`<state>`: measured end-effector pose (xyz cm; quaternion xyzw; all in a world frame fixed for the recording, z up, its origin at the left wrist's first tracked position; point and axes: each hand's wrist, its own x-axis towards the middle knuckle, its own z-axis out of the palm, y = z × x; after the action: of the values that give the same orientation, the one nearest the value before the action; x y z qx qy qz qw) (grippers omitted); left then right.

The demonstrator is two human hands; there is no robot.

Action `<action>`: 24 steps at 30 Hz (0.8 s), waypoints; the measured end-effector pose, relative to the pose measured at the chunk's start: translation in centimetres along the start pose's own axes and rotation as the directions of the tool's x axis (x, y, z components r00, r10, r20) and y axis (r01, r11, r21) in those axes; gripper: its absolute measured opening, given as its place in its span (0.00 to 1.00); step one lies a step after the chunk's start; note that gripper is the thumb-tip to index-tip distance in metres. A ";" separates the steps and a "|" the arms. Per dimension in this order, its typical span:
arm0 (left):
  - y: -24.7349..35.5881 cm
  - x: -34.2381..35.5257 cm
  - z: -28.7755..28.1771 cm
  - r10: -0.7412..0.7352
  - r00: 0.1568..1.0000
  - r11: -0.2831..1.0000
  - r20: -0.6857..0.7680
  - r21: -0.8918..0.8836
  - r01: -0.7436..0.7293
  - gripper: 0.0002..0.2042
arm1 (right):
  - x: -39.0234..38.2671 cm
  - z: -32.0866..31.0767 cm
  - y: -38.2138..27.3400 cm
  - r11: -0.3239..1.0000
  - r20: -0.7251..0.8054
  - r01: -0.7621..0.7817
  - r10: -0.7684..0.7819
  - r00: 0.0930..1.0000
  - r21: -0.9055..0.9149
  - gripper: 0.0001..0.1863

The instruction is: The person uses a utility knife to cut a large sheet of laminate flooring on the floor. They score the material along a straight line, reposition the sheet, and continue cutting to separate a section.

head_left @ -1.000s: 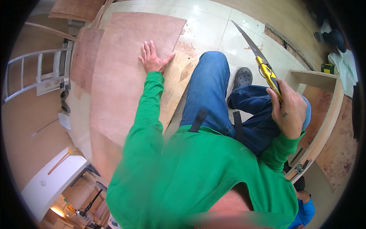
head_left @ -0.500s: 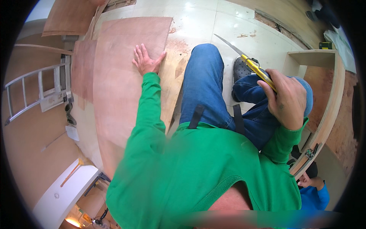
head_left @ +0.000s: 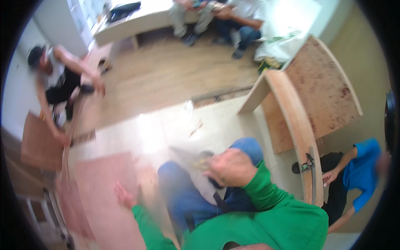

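My left hand [head_left: 126,195] lies with fingers spread on a reddish plywood sheet [head_left: 98,179], beside a lighter wooden board [head_left: 146,181] along my left leg. My right hand [head_left: 231,166] is closed on the yellow handle of a handsaw [head_left: 202,163], held above my bent legs. The saw's blade is motion-blurred and points toward the left. A blue-jeaned knee shows just beyond my right hand.
A wooden cabinet frame [head_left: 304,133] stands at my right, a co-worker in blue [head_left: 360,166] behind it. Another co-worker [head_left: 58,71] crouches at left near plywood pieces [head_left: 41,146]. Two people [head_left: 239,25] sit at the back by a long bench [head_left: 121,31] and white bags [head_left: 275,50].
The view has tilted up, bringing the far side of the room and co-workers into sight. The saw in my right hand has swung leftward. My left hand still rests on the plywood.
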<state>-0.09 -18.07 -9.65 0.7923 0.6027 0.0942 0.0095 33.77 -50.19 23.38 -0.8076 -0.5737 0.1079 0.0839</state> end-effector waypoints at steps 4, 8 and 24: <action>-0.8 -0.3 -0.6 -0.082 0.993 0.996 0.080 0.053 0.078 0.62 | 0.4 -0.2 -0.3 1.000 0.030 -0.001 0.001 1.000 -0.007 0.19; -1.2 -0.3 0.4 -0.068 0.995 0.996 0.071 0.062 0.064 0.62 | 0.8 0.7 0.0 1.000 0.011 -0.019 0.020 1.000 -0.024 0.20; -0.9 -1.1 0.3 0.016 0.997 0.999 -0.075 -0.046 -0.019 0.61 | 15.5 -5.3 0.7 0.953 0.201 0.086 -0.027 0.979 -0.291 0.22</action>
<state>-1.21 -18.83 -10.24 0.7931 0.5934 0.1377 0.0047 40.79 -35.81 27.12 -0.7798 -0.6117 0.0960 -0.0923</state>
